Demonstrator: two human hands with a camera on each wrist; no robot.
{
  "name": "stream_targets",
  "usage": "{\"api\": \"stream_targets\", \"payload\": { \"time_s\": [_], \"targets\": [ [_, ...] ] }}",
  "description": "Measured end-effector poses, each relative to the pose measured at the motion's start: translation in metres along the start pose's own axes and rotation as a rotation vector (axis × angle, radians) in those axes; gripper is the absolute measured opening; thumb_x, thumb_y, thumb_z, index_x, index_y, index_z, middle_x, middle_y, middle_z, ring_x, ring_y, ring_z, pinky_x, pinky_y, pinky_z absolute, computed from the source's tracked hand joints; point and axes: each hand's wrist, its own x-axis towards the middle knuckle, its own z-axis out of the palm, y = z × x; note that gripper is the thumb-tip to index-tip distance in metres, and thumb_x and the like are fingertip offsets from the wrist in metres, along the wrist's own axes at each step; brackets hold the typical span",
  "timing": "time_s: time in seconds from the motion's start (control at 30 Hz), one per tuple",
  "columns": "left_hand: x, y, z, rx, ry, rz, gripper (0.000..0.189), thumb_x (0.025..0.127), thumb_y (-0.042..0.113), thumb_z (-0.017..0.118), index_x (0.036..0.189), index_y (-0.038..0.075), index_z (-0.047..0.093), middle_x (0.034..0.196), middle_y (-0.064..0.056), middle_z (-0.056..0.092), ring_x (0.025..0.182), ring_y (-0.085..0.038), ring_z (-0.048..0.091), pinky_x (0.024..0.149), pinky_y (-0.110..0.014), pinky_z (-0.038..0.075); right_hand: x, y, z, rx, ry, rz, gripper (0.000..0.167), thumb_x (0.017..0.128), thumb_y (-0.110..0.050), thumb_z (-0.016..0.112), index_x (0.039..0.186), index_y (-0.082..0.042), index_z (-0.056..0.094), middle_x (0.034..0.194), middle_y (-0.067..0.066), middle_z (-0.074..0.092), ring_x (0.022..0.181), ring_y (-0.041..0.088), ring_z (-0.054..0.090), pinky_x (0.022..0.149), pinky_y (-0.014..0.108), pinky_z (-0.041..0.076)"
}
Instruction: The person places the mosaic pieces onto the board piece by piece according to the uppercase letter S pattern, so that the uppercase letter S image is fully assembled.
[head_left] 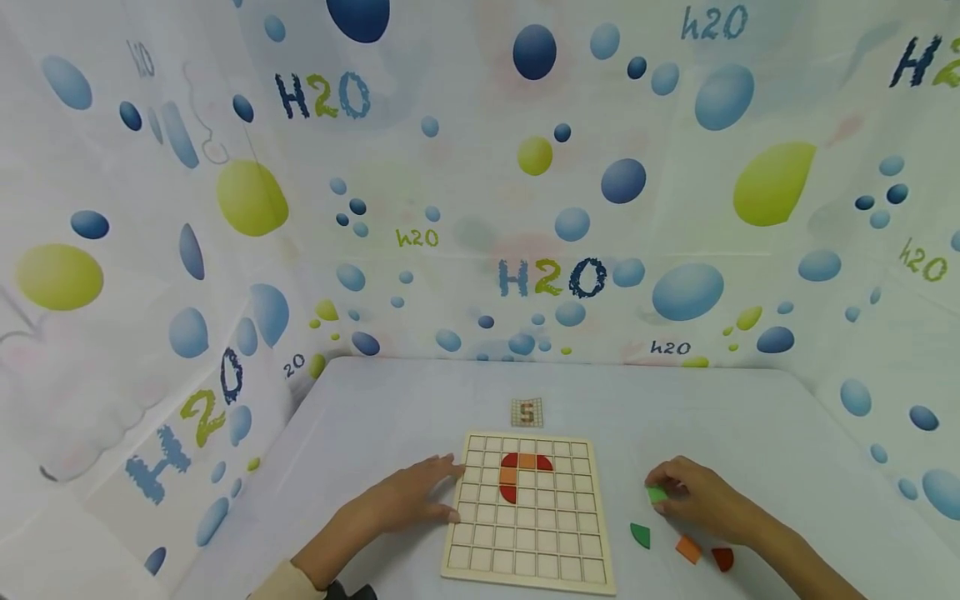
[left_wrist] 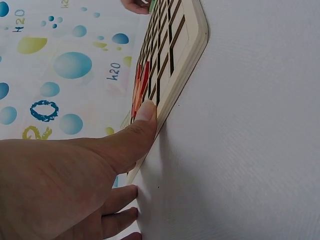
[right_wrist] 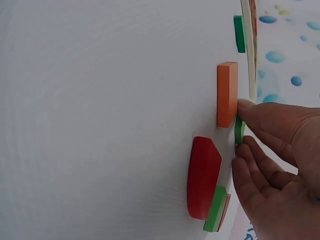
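A wooden grid board (head_left: pixel 537 521) lies on the table with red rounded pieces (head_left: pixel 508 494) and orange squares (head_left: pixel 508 476) set in its upper cells. My left hand (head_left: pixel 408 496) is at the board's left edge, fingers extended; in the left wrist view its thumb (left_wrist: pixel 145 111) rests on the rim. Right of the board, my right hand (head_left: pixel 701 500) pinches a light green tile (head_left: pixel 657 495) between thumb and fingertips, close over the table. Near it lie a dark green quarter-round piece (head_left: pixel 641 536), an orange square (head_left: pixel 688 549) and a red rounded piece (head_left: pixel 723 559).
Behind the board lies a small pattern card (head_left: pixel 527 412) with an S-like figure on a grid. Another light green piece (right_wrist: pixel 215 210) shows beside the red one in the right wrist view. A printed curtain (head_left: pixel 465 167) with bubbles surrounds the white table (head_left: pixel 405 400).
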Motion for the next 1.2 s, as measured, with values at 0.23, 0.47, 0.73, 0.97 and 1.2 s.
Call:
{"api": "stream_targets", "payload": {
  "time_s": [0.23, 0.47, 0.73, 0.97, 1.2],
  "targets": [
    [0.001, -0.002, 0.001, -0.002, 0.002, 0.000, 0.080, 0.088, 0.054, 0.080, 0.155, 0.019, 0.054, 0.167, -0.011, 0.043, 0.155, -0.035, 0.038, 0.124, -0.059, 0.037, -0.001, -0.001, 0.002, -0.010, 0.002, -0.036, 0.026, 0.093, -0.019, 0.082, 0.115, -0.014, 0.070, 0.109, -0.004, 0.066, 0.095, 0.003, 0.060, 0.091, 0.031, 0.061],
    [0.002, -0.003, 0.001, 0.011, -0.003, -0.002, 0.082, 0.087, 0.056, 0.079, 0.156, 0.020, 0.054, 0.167, -0.011, 0.042, 0.156, -0.034, 0.038, 0.124, -0.058, 0.036, 0.003, -0.010, 0.006, -0.006, 0.029, 0.031, 0.024, 0.093, -0.019, 0.082, 0.114, -0.014, 0.071, 0.107, -0.005, 0.067, 0.098, 0.012, 0.061, 0.090, 0.030, 0.061],
    [0.001, -0.002, 0.000, 0.004, -0.010, -0.009, 0.082, 0.088, 0.056, 0.079, 0.156, 0.020, 0.053, 0.168, -0.010, 0.042, 0.156, -0.034, 0.037, 0.125, -0.058, 0.035, 0.014, -0.027, 0.013, -0.002, 0.051, -0.078, 0.029, 0.093, -0.022, 0.082, 0.116, -0.011, 0.070, 0.109, -0.005, 0.066, 0.103, 0.014, 0.064, 0.090, 0.029, 0.060],
    [0.002, -0.001, 0.000, 0.001, -0.012, -0.014, 0.081, 0.087, 0.056, 0.080, 0.156, 0.021, 0.053, 0.168, -0.009, 0.042, 0.156, -0.034, 0.037, 0.125, -0.058, 0.035, 0.034, -0.055, 0.029, -0.012, 0.064, -0.082, 0.027, 0.092, -0.018, 0.083, 0.115, -0.012, 0.071, 0.108, -0.005, 0.064, 0.102, 0.013, 0.063, 0.090, 0.033, 0.060],
    [0.003, -0.001, 0.000, 0.005, -0.018, -0.020, 0.081, 0.088, 0.056, 0.079, 0.156, 0.022, 0.053, 0.168, -0.009, 0.042, 0.156, -0.033, 0.037, 0.125, -0.057, 0.036, 0.052, -0.084, 0.047, 0.016, 0.042, -0.146, 0.023, 0.092, -0.014, 0.082, 0.111, -0.010, 0.070, 0.106, -0.002, 0.062, 0.098, 0.015, 0.059, 0.087, 0.032, 0.058]
  ]
}}
